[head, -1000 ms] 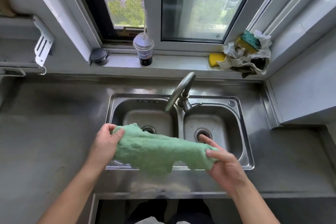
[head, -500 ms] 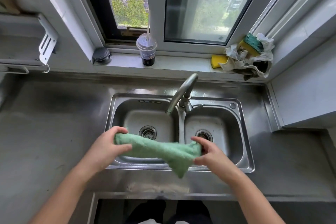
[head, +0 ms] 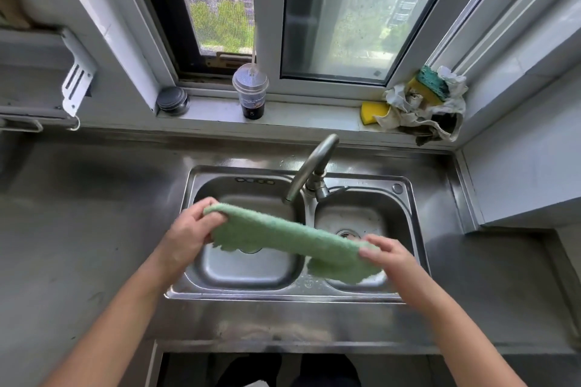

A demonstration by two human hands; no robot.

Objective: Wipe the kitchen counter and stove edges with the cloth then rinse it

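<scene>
Left hand (head: 188, 234) and right hand (head: 390, 256), fingers gripping its ends, have stretched the green cloth (head: 283, 234) over the sink (head: 405, 185), seemingly for rinsing.

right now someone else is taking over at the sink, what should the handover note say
The left grip holds one end of the green cloth, and the right grip pinches the other. The cloth hangs stretched above both basins of the sink. No water shows at the faucet. Wiping looks finished, though the pictures cannot confirm it. To do: rinse the cloth.
</scene>
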